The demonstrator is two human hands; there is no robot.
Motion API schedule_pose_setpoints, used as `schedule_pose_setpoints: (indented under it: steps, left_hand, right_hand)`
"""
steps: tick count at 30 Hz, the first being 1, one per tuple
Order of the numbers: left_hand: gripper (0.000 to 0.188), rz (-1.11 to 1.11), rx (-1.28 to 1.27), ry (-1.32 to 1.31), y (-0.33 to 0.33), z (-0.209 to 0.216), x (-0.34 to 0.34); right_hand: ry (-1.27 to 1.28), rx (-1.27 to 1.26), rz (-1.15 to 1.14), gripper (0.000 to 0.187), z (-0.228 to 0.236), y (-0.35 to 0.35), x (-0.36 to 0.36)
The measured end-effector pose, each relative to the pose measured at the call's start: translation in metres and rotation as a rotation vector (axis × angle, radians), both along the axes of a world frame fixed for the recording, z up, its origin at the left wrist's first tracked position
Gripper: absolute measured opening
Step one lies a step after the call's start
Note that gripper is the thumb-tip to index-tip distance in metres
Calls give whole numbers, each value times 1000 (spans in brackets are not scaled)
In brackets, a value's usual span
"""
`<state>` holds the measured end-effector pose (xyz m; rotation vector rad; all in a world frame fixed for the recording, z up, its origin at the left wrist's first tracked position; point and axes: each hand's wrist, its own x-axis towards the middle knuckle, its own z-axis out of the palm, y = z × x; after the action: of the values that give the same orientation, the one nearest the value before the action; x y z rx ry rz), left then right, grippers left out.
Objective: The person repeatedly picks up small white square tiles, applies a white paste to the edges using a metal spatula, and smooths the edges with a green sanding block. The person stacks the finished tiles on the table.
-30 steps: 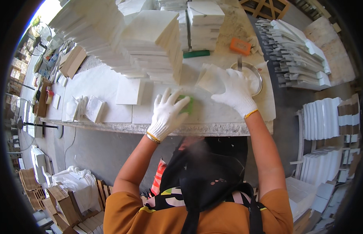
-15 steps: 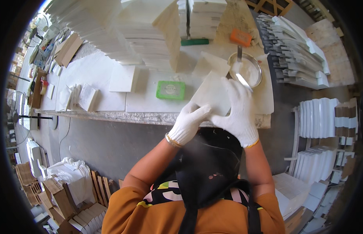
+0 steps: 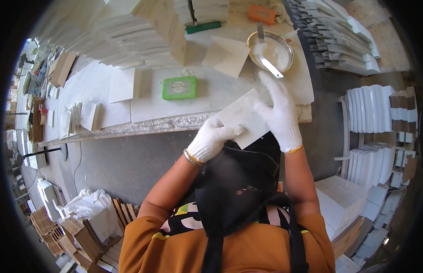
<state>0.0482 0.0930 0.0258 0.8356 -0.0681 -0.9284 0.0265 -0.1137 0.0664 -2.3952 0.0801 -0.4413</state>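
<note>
In my gloved left hand [image 3: 211, 138] is a square white stone tile [image 3: 248, 119], its thumb lying on the tile's face near the lower left corner. The tile is tilted in front of the bench's near edge. My gloved right hand [image 3: 281, 116] is beside the tile's right edge, fingers stretched out and slightly blurred; whether it touches the tile is hard to see. Beyond it stands a round metal bowl [image 3: 291, 64] of white paste, with a putty knife [image 3: 270, 67] and a second flat blade [image 3: 260, 32] in it. Another pale tile [image 3: 225, 55] lies left of the bowl.
A green hand pad [image 3: 179, 88] lies on the white bench top [image 3: 152, 102], and an orange one [image 3: 261, 14] at the back. Tall tile stacks [image 3: 150, 38] stand behind. A green-edged tool [image 3: 203, 27] leans there. More slabs [image 3: 341, 43] are stacked to the right.
The tile has come toward me, off the bench edge, with my left hand still gripping it. My right hand has spread and shifted slightly. The view has tilted, so the bench sits higher.
</note>
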Motion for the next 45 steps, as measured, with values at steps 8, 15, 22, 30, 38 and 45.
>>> schedule_pose_setpoints:
  steps: [8, 15, 22, 30, 38, 45]
  left_hand:
    - [57, -7, -47, 53, -2, -1, 7]
    - [64, -36, -73, 97, -6, -11, 14]
    - [69, -1, -89, 100, -9, -18, 17]
    - [71, -24, -104, 104, -16, -21, 21]
    - [68, 12, -72, 133, -30, -18, 28]
    - [64, 28, -24, 148, -36, -24, 29]
  right_hand:
    - [-55, -44, -336, 35, 7, -56, 5]
    - [36, -305, -358, 36, 0, -82, 16]
    - [9, -153, -396, 36, 14, -64, 11]
    - [370, -301, -377, 53, 6, -68, 30]
    - [297, -115, -227, 35, -15, -79, 49]
    - [303, -259, -208, 24, -2, -83, 46]
